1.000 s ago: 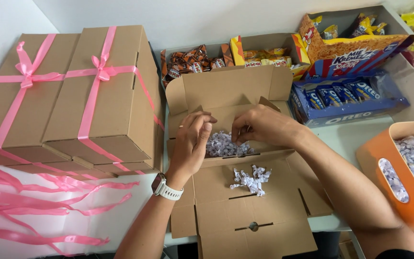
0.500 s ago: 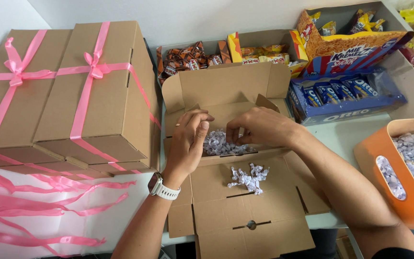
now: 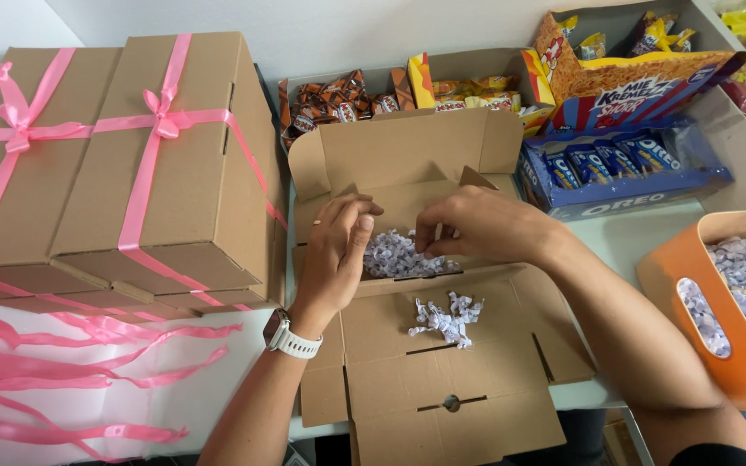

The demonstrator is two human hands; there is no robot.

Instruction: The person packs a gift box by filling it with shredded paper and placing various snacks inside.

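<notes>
Left hand [image 3: 337, 246]: fingers curled, tips pressing into the shredded paper [image 3: 397, 255], nothing clearly gripped; white wristwatch [image 3: 289, 336] on the wrist. Right hand [image 3: 477, 226]: fingers bent down, pinching at the same shredded paper from the other side.

Shredded paper: pale, crinkled, filling the tray of the open cardboard box [image 3: 407, 164], between both hands. Open cardboard box: brown, lid flap standing up behind the hands, front flaps folded out flat toward the person, on the worktop [image 3: 623, 237].

Loose clump of shredded paper [image 3: 446, 315]: lying on the flattened front flap, just below the hands, apart from them.

Orange bin [image 3: 692, 285]: at the right edge, holding more of the pale shreds.

Closed cardboard boxes [image 3: 157, 155]: two, side by side at left, each tied with a pink ribbon bow, touching the open box's left side.

Loose pink ribbons [image 3: 71, 380]: strewn on the white surface at lower left.

Snack display cartons [image 3: 615, 160]: along the back wall, behind the open box.
</notes>
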